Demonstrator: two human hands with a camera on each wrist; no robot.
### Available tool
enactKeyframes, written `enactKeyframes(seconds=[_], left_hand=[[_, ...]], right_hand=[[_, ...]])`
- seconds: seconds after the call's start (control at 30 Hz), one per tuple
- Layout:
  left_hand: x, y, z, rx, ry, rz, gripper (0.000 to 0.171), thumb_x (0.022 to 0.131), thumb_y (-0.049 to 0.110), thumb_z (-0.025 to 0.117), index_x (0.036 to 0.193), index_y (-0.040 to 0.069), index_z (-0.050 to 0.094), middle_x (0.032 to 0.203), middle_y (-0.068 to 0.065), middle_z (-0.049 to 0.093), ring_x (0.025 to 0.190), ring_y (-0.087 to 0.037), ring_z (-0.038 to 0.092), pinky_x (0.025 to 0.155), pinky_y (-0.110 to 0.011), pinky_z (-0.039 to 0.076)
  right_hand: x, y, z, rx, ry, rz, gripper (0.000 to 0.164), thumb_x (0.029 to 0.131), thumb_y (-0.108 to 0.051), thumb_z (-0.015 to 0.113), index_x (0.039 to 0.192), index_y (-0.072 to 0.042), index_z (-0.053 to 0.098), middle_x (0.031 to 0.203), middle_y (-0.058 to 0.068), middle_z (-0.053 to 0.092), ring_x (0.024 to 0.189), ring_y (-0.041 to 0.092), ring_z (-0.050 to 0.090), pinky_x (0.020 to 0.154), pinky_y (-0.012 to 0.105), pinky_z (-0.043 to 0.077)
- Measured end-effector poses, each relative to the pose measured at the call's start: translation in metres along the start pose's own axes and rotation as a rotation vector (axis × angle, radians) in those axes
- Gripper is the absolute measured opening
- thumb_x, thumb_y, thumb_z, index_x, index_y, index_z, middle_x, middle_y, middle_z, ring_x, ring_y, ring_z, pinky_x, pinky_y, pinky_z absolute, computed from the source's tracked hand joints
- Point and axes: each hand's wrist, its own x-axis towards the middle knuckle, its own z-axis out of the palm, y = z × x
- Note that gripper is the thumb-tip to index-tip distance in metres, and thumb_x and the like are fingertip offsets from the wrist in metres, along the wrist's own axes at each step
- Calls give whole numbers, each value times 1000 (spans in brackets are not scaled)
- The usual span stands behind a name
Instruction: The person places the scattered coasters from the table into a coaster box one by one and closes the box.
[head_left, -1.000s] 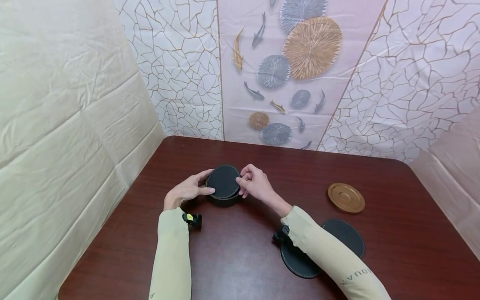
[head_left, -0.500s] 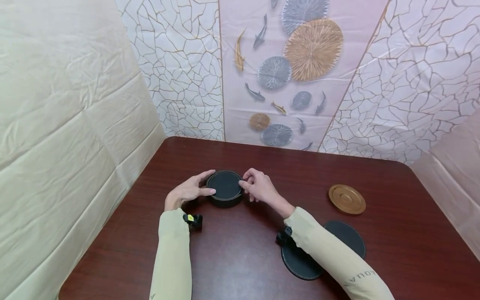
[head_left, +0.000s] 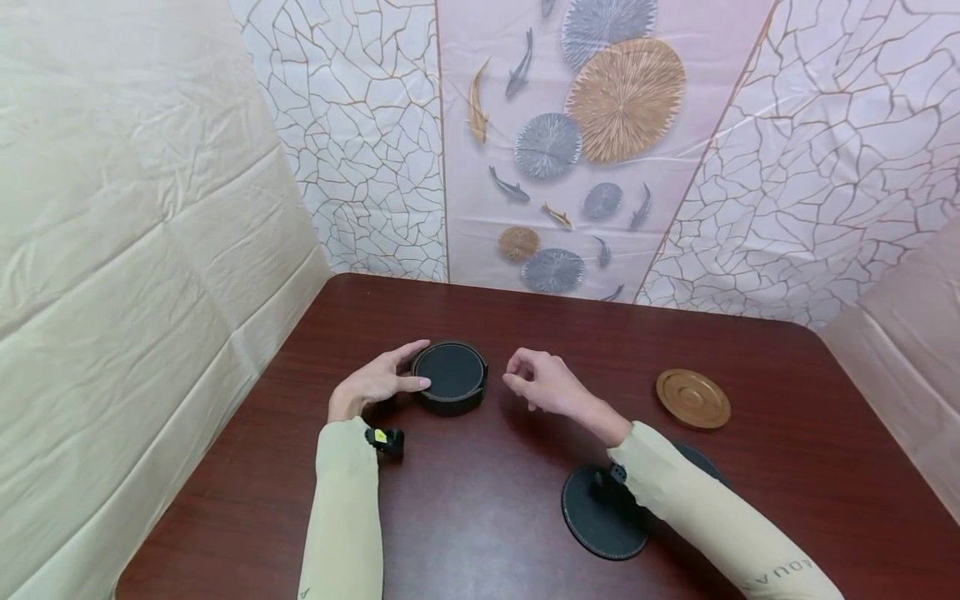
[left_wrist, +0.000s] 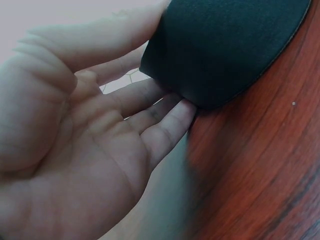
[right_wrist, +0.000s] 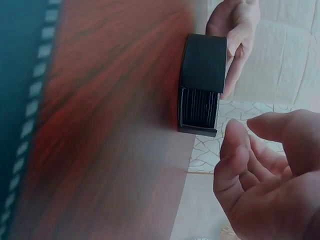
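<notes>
Holder (head_left: 448,407) of stacked black coasters (right_wrist: 200,107), steadied from its left side
Left hand (head_left: 378,379) grasps the holder between thumb at the near edge and fingers round the far side, a hold that likely serves to stop it sliding on the table (head_left: 480,517). Right hand (head_left: 547,382) is just beside it but apart, fingers loosely bent and grasping nothing; it faces a slot in the holder's wall, presumably cut to give fingers room, through which the coasters' edges show. The top coaster (head_left: 450,369) lies flat within the rim, apparently kept in line by that wall. Two black discs (head_left: 606,521) lie by the right sleeve (head_left: 705,500), one mostly covered by it, and a wooden disc (head_left: 693,398) rests well apart to the right
</notes>
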Motion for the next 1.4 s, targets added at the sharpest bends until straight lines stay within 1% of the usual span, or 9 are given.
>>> enactKeyframes(seconds=[0.2, 0.37, 0.47, 0.6, 0.7, 0.9, 1.03, 1.2, 1.4], left_hand=[[-2, 2, 0, -5, 4, -6, 78, 88, 21, 73, 154, 25, 32, 158, -6, 35, 145, -27, 31, 118, -50, 28], [-2, 2, -1, -1, -3, 1, 78, 88, 22, 73, 154, 26, 32, 159, -6, 33, 148, -27, 27, 119, -50, 25], [-2, 2, -1, 15, -7, 0, 78, 89, 24, 73, 155, 25, 31, 160, -6, 31, 149, -27, 25, 119, -51, 24], [-2, 3, -2, 24, -5, -5, 79, 89, 24, 72, 155, 24, 30, 160, -5, 30, 149, -26, 25, 119, -51, 25], [-2, 2, -2, 19, -2, -5, 79, 89, 23, 72, 155, 24, 30, 160, -4, 31, 148, -26, 26, 119, -50, 25], [-1, 1, -1, 9, 0, 6, 77, 89, 22, 72, 155, 25, 31, 159, -5, 33, 148, -26, 27, 120, -50, 25], [0, 0, -1, 6, -4, 14, 77, 90, 21, 72, 155, 25, 31, 159, -7, 33, 148, -28, 27, 120, -51, 24], [0, 0, -1, 8, -4, 12, 77, 90, 21, 72, 155, 25, 31, 158, -7, 33, 147, -27, 28, 119, -50, 25], [-1, 1, 0, 5, -1, 6, 77, 89, 21, 72, 154, 26, 31, 157, -7, 35, 146, -27, 30, 118, -51, 27]], right_hand=[[-16, 5, -5, -23, -57, -29, 8, 95, -22, 65, 97, -15, 61, 78, 4, 65, 55, 30, 62, 45, 33, 49], [-30, 10, -10, -58, -112, -82, 7, 95, -22, 65, 97, -16, 62, 79, 3, 66, 55, 21, 62, 54, 30, 51], [-39, 13, -14, -66, -145, -104, 9, 95, -22, 66, 98, -15, 62, 80, -1, 65, 57, 19, 63, 59, 27, 53], [-51, 17, -19, -44, -192, -104, 9, 95, -24, 65, 100, -16, 62, 83, 2, 67, 62, 20, 66, 60, 26, 54], [-57, 21, -22, -61, -218, -122, 11, 95, -26, 65, 101, -17, 62, 83, 2, 67, 64, 17, 64, 60, 25, 53], [-69, 31, -26, -169, -251, -197, 22, 93, -34, 67, 106, -16, 64, 83, -9, 62, 66, 6, 54, 60, 23, 48], [-78, 36, -31, -189, -292, -219, 28, 92, -36, 68, 108, -14, 63, 88, -6, 62, 70, 4, 55, 62, 22, 50], [-91, 40, -40, -218, -348, -212, 34, 90, -39, 71, 110, -13, 63, 95, 1, 60, 75, 6, 55, 66, 22, 49], [-101, 42, -48, -253, -433, -118, 39, 86, -39, 75, 114, -17, 59, 99, 2, 54, 85, 15, 53, 69, 24, 46]])
